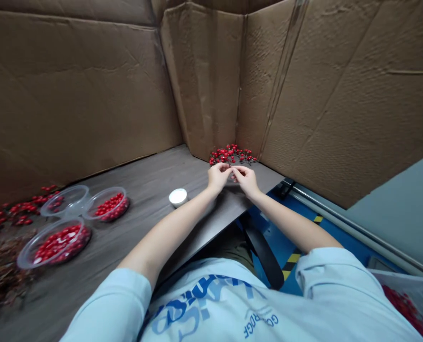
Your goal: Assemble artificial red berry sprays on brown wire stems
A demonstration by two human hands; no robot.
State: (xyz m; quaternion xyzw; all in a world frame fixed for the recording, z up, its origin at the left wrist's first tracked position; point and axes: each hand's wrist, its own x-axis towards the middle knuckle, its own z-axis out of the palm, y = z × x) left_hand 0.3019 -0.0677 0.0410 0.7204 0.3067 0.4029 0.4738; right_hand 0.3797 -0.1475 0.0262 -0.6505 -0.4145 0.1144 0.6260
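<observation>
At the far corner of the desk [150,178], we record the left hand [217,178] and right hand [246,181] pinched narrowly on a red berry spray [231,154]; close fingertips give sound control.

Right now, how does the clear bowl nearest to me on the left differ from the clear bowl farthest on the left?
The nearest clear plastic bowl is well filled with red berries, while the farther clear plastic bowl holds only a few, at one side. The nearest clear plastic bowl sits closer to the person's body; the farther clear plastic bowl sits closer to the cardboard wall. Both are round, see-through and stand on the grey wood-grain table.
</observation>
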